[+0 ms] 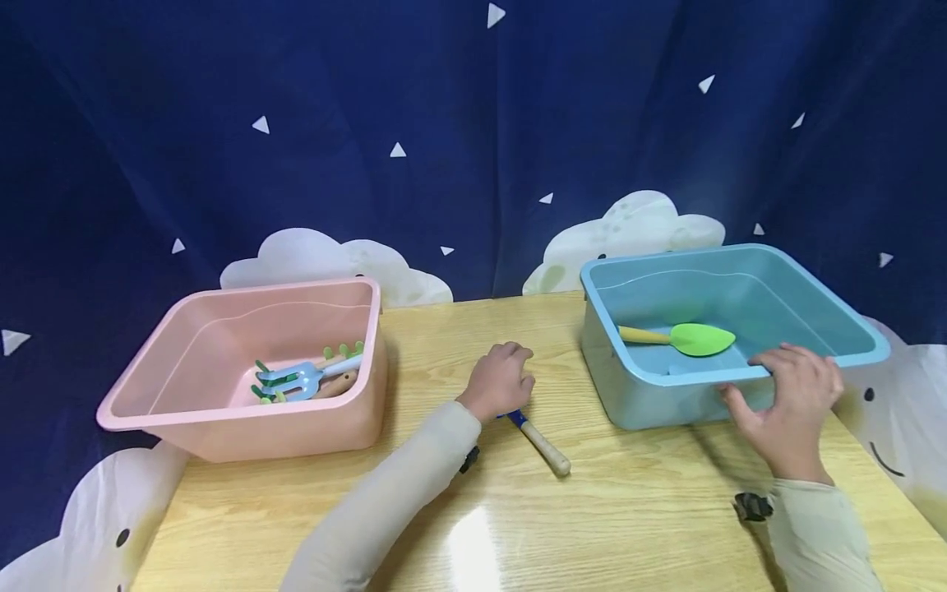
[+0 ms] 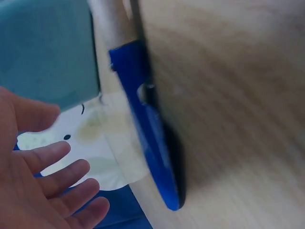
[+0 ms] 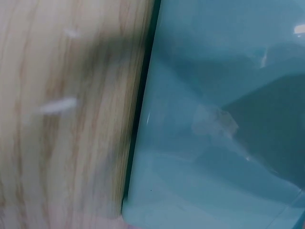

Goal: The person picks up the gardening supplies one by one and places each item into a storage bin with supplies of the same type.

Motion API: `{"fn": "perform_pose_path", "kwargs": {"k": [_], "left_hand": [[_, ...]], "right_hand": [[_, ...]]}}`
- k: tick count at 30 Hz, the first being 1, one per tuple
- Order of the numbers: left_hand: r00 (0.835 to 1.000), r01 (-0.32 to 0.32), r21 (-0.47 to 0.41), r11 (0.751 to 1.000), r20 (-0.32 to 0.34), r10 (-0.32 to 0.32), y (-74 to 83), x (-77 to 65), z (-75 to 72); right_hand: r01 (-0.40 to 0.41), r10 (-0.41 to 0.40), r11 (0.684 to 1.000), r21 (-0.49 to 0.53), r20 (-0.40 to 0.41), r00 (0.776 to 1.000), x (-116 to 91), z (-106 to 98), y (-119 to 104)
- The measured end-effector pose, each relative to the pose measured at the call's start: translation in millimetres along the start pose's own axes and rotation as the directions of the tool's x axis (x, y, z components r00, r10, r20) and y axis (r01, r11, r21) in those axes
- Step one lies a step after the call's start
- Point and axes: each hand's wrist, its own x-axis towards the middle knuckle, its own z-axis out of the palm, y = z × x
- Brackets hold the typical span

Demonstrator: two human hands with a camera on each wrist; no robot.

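Observation:
On the table lies a small garden tool (image 1: 546, 450) with a pale wooden handle and a blue head. In the left wrist view the blue head (image 2: 147, 129) is seen nearly edge-on, so its exact shape is unclear. My left hand (image 1: 500, 381) hovers over that head, partly hiding it, with fingers spread and nothing held. A blue basin (image 1: 629, 403) stands at the right, and my right hand (image 1: 795, 407) grips its near rim, fingers over the edge and thumb outside. Inside the basin rests a green trowel (image 1: 701, 339) with a yellow handle.
At the left stands a pink basin (image 1: 244, 436). It contains a light-blue hand fork (image 1: 299, 381) and several other tools with green tines and wooden handles. A dark blue curtain (image 1: 444, 74) with clouds hangs behind the wooden table (image 1: 629, 518).

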Motion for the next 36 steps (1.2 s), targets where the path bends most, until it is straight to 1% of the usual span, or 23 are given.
{"fn": "perform_pose_path", "kwargs": {"k": [4,6,8,10,12,14,15,16,18,21,23,25,28,36], "left_hand": [[0.999,-0.026,-0.037,0.999,0.031,0.027,6.2,-8.2,2.6],[0.997,-0.056,-0.044,0.997,0.046,0.058,12.7,-14.0,1.9],[0.993,-0.098,-0.024,0.995,0.060,0.099,20.7,-21.2,1.2],[0.988,-0.145,0.020,0.989,0.066,0.143,29.2,-28.6,1.0],[0.982,-0.178,0.069,0.982,0.072,0.173,36.5,-35.1,2.2],[0.982,-0.172,0.108,0.979,0.097,0.162,41.6,-40.7,4.0],[0.983,-0.158,0.128,0.979,0.111,0.144,43.1,-42.8,5.1],[0.985,-0.134,0.135,0.982,0.130,0.117,43.9,-44.5,6.2],[0.983,-0.069,0.146,0.987,0.176,0.042,43.4,-47.3,7.9],[0.967,0.024,0.141,0.990,0.248,-0.059,38.8,-50.6,10.9],[0.955,0.054,0.127,0.990,0.284,-0.088,34.8,-52.3,12.9],[0.949,0.055,0.108,0.993,0.302,-0.086,31.5,-53.5,14.5],[0.950,0.030,0.094,0.995,0.306,-0.058,28.8,-53.8,14.6],[0.950,-0.021,0.120,0.993,0.311,-0.017,22.7,-54.3,13.7]], "right_hand": [[0.008,-0.008,1.000,-0.003,-0.015,1.000,0,0,-1],[0.008,-0.008,1.000,-0.002,-0.020,1.000,1,0,-1],[0.008,-0.008,1.000,-0.002,-0.022,1.000,2,-1,-2],[0.008,-0.008,1.000,0.000,-0.025,1.000,3,-1,-2],[0.007,-0.007,1.000,0.002,-0.025,1.000,3,-1,-2],[0.005,-0.005,1.000,-0.001,-0.021,1.000,3,-1,-1],[0.005,-0.005,1.000,0.000,-0.023,1.000,3,-1,-1],[0.003,-0.003,1.000,-0.001,-0.022,1.000,2,-1,0],[0.002,-0.002,1.000,-0.005,-0.020,1.000,1,-1,0],[0.004,-0.004,1.000,-0.010,-0.020,1.000,-1,0,0],[0.007,-0.007,1.000,-0.011,-0.020,1.000,-1,1,0],[0.008,-0.008,1.000,-0.009,-0.021,1.000,-1,1,-1],[0.004,-0.004,1.000,-0.008,-0.022,1.000,0,0,-2],[0.002,-0.002,1.000,-0.006,-0.013,1.000,0,0,-3]]}}
